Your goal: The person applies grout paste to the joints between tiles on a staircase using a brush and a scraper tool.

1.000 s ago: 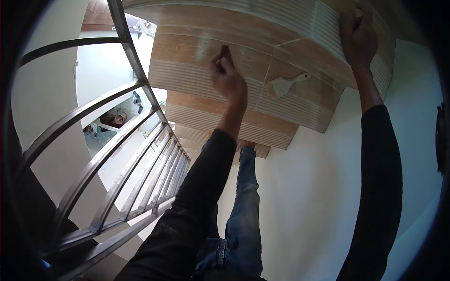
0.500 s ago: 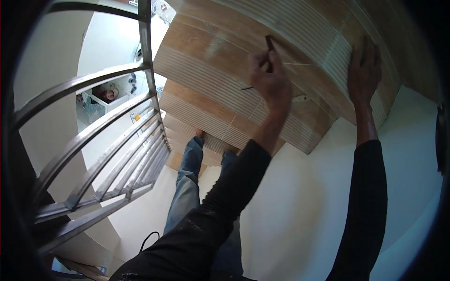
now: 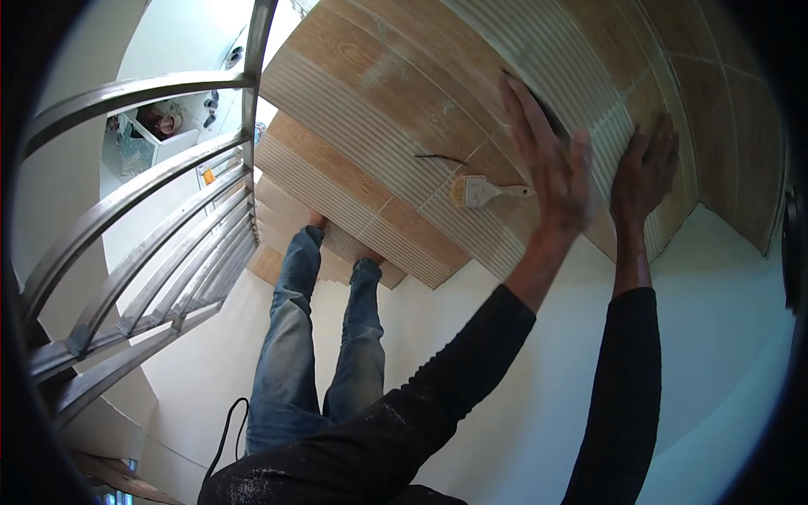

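My left hand (image 3: pixel 551 164) is stretched out over a wood-look stair step, fingers extended and thumb apart. A narrow dark shape runs along the edge of its fingers, and I cannot tell whether it is a tool or a shadow. My right hand (image 3: pixel 646 172) lies flat on the step to the right, close to the ribbed edge strip (image 3: pixel 581 80). Below my left hand, a flat paintbrush (image 3: pixel 484 191) with pale bristles rests on the tiles, its handle toward my wrist. A thin dark strip (image 3: pixel 441 157) lies left of the brush.
Metal railing bars (image 3: pixel 168 194) run down the left side of the stairs. My bare feet (image 3: pixel 316 219) stand on a lower step. A white wall (image 3: pixel 471 362) borders the steps. Beyond the railing, a white box (image 3: pixel 164 150) with things in it stands on the floor below.
My left hand has gone from a closed grip on a dark thin tool to outstretched fingers, moving right and uncovering the paintbrush. My right hand stays flat on the step. The view has shifted.
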Demonstrator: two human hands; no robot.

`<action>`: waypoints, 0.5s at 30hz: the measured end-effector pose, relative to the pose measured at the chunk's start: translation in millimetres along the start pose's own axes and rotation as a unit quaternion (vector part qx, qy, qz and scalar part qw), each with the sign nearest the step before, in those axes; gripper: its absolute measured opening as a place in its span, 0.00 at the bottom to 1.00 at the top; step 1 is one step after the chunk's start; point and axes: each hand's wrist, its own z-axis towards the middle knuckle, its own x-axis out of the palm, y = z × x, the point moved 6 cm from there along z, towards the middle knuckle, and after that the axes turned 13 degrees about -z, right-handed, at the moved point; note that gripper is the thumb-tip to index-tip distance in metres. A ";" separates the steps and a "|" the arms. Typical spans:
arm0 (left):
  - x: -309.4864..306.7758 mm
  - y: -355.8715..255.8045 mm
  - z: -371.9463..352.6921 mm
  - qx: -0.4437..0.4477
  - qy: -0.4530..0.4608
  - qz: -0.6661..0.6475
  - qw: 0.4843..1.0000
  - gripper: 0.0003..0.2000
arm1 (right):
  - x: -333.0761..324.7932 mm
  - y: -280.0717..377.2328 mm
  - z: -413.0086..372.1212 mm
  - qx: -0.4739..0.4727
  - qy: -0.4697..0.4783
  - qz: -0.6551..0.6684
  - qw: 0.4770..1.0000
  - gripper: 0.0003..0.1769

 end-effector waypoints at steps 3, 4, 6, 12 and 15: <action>-10.9 1.1 12.0 0.038 -0.036 -0.052 0.997 0.47 | -1.2 -1.4 -2.4 0.001 0.009 -0.009 1.000 0.34; -4.5 1.2 -6.6 0.042 -0.008 -0.028 0.999 0.48 | -0.9 1.5 -1.3 -0.001 0.011 -0.005 1.000 0.34; -1.8 -2.4 -7.1 0.052 0.020 -0.011 0.998 0.49 | 1.8 1.9 0.3 -0.001 0.005 -0.002 1.000 0.35; -11.5 8.9 6.3 0.078 0.016 -0.025 0.997 0.53 | -3.5 3.4 -3.7 -0.004 0.014 0.007 1.000 0.35; -14.4 9.6 -1.8 0.091 0.081 0.013 0.992 0.55 | -3.7 4.0 -4.6 0.005 0.017 0.010 1.000 0.35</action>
